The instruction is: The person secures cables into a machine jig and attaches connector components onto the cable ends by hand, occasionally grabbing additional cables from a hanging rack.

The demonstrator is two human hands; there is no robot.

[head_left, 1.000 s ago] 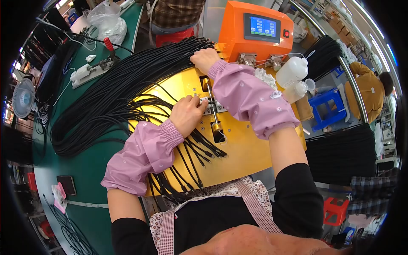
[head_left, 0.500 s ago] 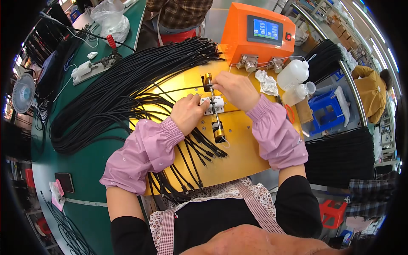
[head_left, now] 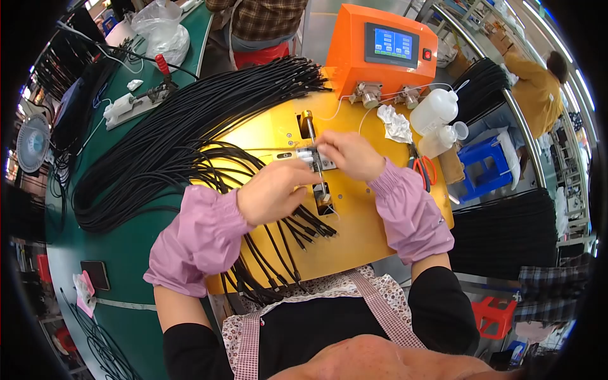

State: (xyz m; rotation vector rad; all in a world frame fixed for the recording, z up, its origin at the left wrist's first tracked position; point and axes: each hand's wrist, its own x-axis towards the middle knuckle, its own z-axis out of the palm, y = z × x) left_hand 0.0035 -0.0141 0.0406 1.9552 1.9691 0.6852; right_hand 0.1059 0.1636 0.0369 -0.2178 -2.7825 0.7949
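Note:
My right hand (head_left: 352, 156) is closed, its fingertips pinched at the top of the white clamp block (head_left: 305, 154) on the yellow plate. A black cable appears to run from the left into those fingers, though its end is hidden. My left hand (head_left: 276, 190) is curled just left of the metal rod (head_left: 311, 130), fingertips close together near the rod's lower half. Whatever they may hold is hidden. Many black cables (head_left: 190, 114) lie in a thick curved bundle left of the block, and several loose cable ends (head_left: 310, 228) fan out below my left hand.
An orange machine (head_left: 351, 63) with a screen stands behind the yellow plate (head_left: 361, 234). Red-handled pliers (head_left: 423, 170), crumpled tissue (head_left: 394, 124) and white bottles (head_left: 434, 109) are at the right. A phone (head_left: 95, 275) lies on the green table (head_left: 133, 253). Another person (head_left: 266, 22) sits beyond.
My right hand has moved down from the rod's brass upper end to the white block. My left hand has come off the block, down and left. The pliers now show beside my right sleeve.

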